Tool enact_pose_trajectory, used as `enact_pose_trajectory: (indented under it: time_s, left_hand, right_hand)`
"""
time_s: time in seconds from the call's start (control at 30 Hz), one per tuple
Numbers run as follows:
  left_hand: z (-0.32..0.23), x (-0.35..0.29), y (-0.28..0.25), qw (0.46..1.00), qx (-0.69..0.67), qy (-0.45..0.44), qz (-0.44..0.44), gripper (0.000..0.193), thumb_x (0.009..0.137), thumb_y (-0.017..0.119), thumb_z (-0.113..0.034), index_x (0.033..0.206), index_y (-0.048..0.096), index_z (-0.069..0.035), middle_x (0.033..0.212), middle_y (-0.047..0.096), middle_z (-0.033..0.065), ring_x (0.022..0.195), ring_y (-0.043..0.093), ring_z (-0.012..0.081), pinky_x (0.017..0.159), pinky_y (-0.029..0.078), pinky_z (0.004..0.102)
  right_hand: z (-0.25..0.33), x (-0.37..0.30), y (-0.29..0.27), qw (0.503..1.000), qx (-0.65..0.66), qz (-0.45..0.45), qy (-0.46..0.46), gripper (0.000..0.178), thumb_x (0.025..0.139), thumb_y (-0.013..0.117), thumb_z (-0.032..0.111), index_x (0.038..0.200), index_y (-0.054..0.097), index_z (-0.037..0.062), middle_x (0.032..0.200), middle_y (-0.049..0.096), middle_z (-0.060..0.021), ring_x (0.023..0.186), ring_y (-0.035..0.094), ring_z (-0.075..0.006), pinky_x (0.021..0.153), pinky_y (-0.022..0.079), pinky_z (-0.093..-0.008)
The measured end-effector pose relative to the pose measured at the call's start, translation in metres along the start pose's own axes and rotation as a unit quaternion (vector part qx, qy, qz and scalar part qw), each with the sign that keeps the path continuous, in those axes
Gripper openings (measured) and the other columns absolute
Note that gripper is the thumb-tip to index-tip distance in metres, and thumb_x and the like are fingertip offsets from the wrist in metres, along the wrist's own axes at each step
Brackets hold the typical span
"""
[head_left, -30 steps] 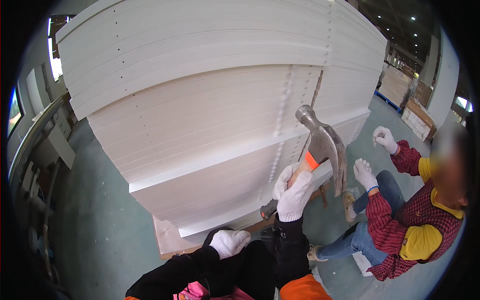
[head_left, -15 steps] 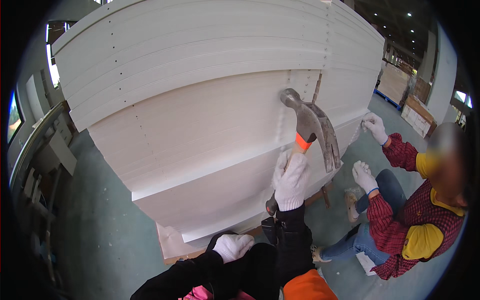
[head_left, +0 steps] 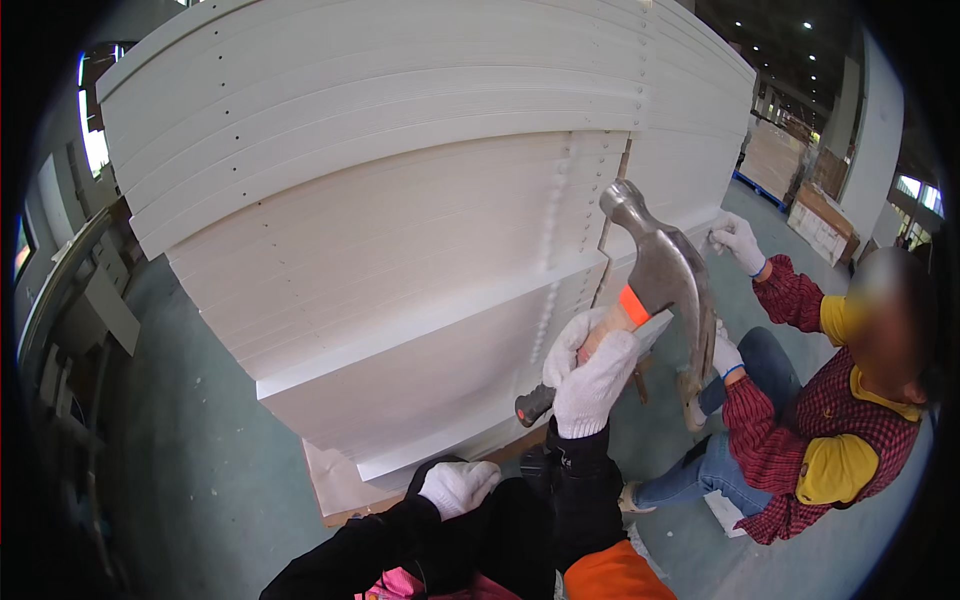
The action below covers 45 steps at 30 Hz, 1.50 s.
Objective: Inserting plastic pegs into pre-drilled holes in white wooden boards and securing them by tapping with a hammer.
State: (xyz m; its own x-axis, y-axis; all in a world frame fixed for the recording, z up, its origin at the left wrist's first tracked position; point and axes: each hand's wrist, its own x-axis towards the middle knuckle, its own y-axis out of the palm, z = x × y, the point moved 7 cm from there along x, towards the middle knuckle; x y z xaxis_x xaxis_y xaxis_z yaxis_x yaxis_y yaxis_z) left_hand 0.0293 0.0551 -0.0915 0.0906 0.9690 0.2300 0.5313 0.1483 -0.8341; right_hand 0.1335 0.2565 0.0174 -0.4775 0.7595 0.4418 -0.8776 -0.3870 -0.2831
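Note:
A claw hammer [head_left: 662, 262] with a grey steel head, an orange band and a dark grip end is held up in my right hand [head_left: 598, 388]. That hand, in a white knit glove, wraps round the handle's middle. The hammer's head is in front of a tall stack of white panels [head_left: 400, 220], and I see no contact between them. My left hand [head_left: 460, 488], also gloved in white, rests low by my dark-clothed leg. Its fingers are curled closed; whatever might be inside is hidden. Rows of small dots or holes run down the panels' faces.
A co-worker [head_left: 810, 420] in a checked red top crouches at the right, one gloved hand by the stack's right edge. Behind stand wrapped, boxed stacks [head_left: 772, 160] and a pillar [head_left: 868, 150]. A curved rail and loose panels [head_left: 105, 312] line the left side.
My right hand has shifted slightly right and turned the hammer, so its head has moved right, closer to the co-worker. The co-worker's lower hand is now partly behind it. My left hand stays low.

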Motion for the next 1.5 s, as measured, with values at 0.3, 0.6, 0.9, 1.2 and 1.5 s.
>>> enact_pose_trajectory:
  time_s: [0.3,0.6,0.9,1.2,1.5]
  left_hand:
    - [0.016,-0.012,-0.004,0.998,0.036,-0.032,0.028,0.023,0.096,0.051,-0.031,0.100,0.062,-0.011,0.083,0.068,0.0149,0.077,0.066,0.0352,0.069,0.053,0.0443]
    - [0.024,-0.007,-0.002,0.999,0.019,-0.042,0.022,0.025,0.097,0.048,-0.032,0.100,0.062,-0.010,0.086,0.067,0.0136,0.080,0.066,0.0349,0.070,0.053,0.0441]
    - [0.019,-0.011,0.000,0.999,0.033,-0.023,0.026,0.024,0.097,0.049,-0.030,0.102,0.062,-0.010,0.085,0.068,0.0148,0.078,0.066,0.0354,0.070,0.053,0.0445]
    - [0.013,-0.015,-0.001,0.999,0.024,0.006,-0.033,0.021,0.093,0.056,-0.027,0.096,0.063,-0.008,0.075,0.066,0.0140,0.069,0.065,0.0355,0.063,0.053,0.0441]
    - [0.015,-0.018,0.006,0.998,0.017,0.027,-0.049,0.017,0.092,0.057,-0.026,0.095,0.059,-0.009,0.071,0.064,0.0135,0.065,0.063,0.0365,0.058,0.051,0.0460]
  right_hand:
    - [0.084,0.001,0.010,0.945,0.310,-0.099,0.024,0.045,0.100,0.042,0.040,0.070,0.039,0.0069,0.056,0.049,-0.0039,0.043,0.049,-0.0183,0.041,0.038,-0.0358]
    - [0.079,0.016,0.019,0.969,-0.076,-0.226,-0.058,0.016,0.084,0.056,-0.004,0.079,0.043,0.0038,0.068,0.052,-0.0114,0.062,0.057,-0.0305,0.056,0.043,-0.0388]
    - [0.079,0.009,0.023,0.965,0.158,-0.205,-0.031,0.023,0.092,0.048,0.013,0.072,0.044,0.0028,0.056,0.046,-0.0092,0.045,0.049,-0.0234,0.044,0.036,-0.0346]
    - [0.110,0.001,0.018,0.971,0.108,-0.204,-0.066,0.044,0.102,0.041,0.035,0.070,0.043,0.0044,0.059,0.047,-0.0045,0.049,0.051,-0.0157,0.044,0.033,-0.0332]
    - [0.102,0.014,0.029,0.952,-0.111,-0.265,-0.105,0.023,0.093,0.047,0.018,0.073,0.045,0.0057,0.057,0.045,-0.0046,0.048,0.049,-0.0157,0.046,0.035,-0.0305]
